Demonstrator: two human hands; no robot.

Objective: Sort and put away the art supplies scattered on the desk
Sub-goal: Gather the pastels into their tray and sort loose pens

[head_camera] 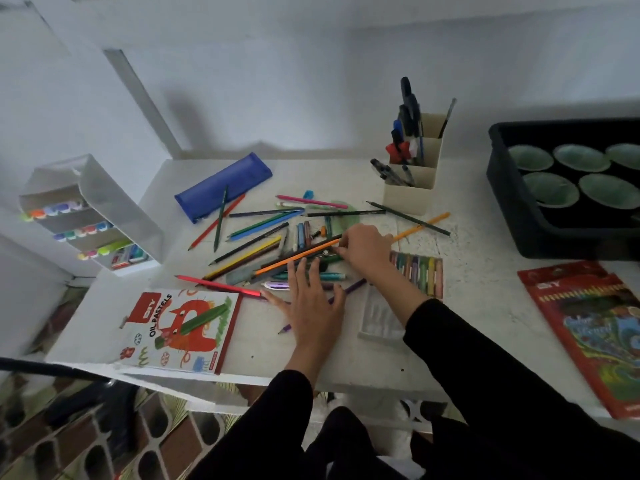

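White desk [259,344]: orange pencil [298,257] runs 8-to-2 o'clock; right hand [363,251] pinches its middle, left hand [308,303] lies flat, fingers spread, at 7 o'clock.

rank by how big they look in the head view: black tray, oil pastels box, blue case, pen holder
1. black tray, though cropped
2. oil pastels box, nearer the camera
3. blue case and pen holder look alike; unranked

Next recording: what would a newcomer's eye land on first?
The jumble of coloured pencils and pens at the middle of the white desk, where the left hand lies flat with spread fingers and the right hand pinches a long orange pencil. Then the bright red-and-white oil pastels box at the front left edge.
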